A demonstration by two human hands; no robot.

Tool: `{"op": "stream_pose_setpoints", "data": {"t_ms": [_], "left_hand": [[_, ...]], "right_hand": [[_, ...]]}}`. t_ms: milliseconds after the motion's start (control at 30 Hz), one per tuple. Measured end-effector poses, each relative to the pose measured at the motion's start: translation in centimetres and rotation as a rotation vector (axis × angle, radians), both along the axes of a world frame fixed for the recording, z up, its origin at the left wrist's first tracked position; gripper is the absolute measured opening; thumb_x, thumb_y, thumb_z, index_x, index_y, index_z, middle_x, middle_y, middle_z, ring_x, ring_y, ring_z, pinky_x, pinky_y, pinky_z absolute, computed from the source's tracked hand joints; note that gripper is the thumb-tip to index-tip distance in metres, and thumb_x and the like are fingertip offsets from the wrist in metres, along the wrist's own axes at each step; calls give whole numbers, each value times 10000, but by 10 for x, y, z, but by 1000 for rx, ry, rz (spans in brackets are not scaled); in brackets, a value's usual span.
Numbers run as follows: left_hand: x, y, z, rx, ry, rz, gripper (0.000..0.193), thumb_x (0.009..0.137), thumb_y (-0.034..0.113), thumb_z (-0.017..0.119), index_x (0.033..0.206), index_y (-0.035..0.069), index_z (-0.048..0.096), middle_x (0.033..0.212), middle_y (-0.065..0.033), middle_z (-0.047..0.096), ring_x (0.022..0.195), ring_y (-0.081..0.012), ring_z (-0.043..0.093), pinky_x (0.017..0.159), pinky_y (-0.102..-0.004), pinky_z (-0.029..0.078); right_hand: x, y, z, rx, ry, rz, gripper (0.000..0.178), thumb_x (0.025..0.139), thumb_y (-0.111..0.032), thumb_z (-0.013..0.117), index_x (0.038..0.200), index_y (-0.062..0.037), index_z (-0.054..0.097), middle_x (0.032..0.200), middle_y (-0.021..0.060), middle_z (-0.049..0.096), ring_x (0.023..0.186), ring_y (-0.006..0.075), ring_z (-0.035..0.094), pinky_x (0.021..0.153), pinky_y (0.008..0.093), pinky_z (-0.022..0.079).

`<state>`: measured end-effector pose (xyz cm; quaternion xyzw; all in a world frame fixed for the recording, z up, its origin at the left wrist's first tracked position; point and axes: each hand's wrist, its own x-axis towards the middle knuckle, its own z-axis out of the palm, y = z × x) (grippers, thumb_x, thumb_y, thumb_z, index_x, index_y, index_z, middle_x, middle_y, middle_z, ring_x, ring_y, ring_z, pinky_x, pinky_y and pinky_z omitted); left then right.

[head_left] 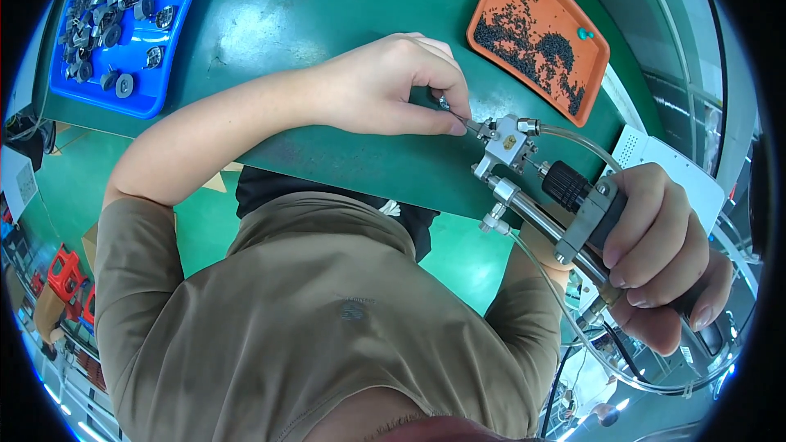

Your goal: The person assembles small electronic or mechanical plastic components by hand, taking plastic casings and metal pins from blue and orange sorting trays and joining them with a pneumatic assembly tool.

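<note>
The right hand (663, 254) is wrapped around the dark grip of a pneumatic screwdriver tool (540, 188), holding it slanted so its metal nose points toward 10 o'clock. The left hand (393, 86) pinches something small and metallic, a screw or bit tip (455, 119), right at that nose; I cannot tell which. To do this well, I'd judge the pinch should stay light and square to the nose, with the tool held steady so the 2 clear hoses (573, 141) don't tug it. The left forearm reaches across the green mat (327, 0). An orange tray of black screws (539, 33) sits at 1 o'clock, a blue tray of metal parts (123, 16) at 10 o'clock.
</note>
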<state>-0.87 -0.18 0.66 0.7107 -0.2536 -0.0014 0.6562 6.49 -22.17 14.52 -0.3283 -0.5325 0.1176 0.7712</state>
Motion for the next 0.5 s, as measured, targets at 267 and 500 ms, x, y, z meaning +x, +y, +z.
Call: {"op": "stream_pose_setpoints", "data": {"t_ms": [267, 500], "left_hand": [[2, 1, -7, 198, -235, 188, 174, 763, 80, 877, 874, 86, 742, 932, -6, 747, 900, -204, 662, 855, -363, 477], [3, 3, -7, 269, -268, 203, 191, 745, 92, 886, 858, 90, 732, 909, -2, 737, 884, -203, 656, 845, -364, 474]], "right_hand": [[7, -7, 7, -12, -73, 1, 342, 937, -374, 783, 1145, -146, 635, 764, -43, 652, 643, 73, 646, 599, 225, 525], [6, -3, 1, -11, -94, 7, 362, 939, -413, 779, 1153, -160, 631, 764, -44, 646, 647, 74, 650, 598, 225, 526]]}}
